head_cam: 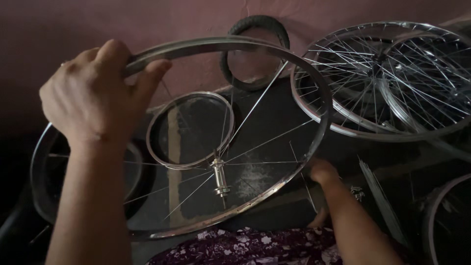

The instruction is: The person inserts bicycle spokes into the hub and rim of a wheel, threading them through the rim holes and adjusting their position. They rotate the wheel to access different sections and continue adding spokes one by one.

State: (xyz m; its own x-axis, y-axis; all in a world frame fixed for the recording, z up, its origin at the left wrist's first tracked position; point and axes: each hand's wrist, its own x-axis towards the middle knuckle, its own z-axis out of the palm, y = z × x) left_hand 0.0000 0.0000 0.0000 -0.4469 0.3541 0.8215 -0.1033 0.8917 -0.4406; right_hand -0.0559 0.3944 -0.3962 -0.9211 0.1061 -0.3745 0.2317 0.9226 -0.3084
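A large shiny metal bicycle rim (321, 105) is held tilted in front of me, with a silver hub (220, 176) at its centre and a few thin spokes running out to it. My left hand (98, 95) grips the rim's upper left edge, fingers curled over the metal. My right hand (323, 172) is at the rim's lower right edge, mostly hidden behind it; its fingers do not show.
Two spoked wheels (392, 78) lean at the right against the pink wall. A small black tyre (255, 49) stands by the wall, a small bare rim (189, 130) lies on the dark floor, and loose spokes (380, 196) lie at right. Another rim (434, 216) sits far right.
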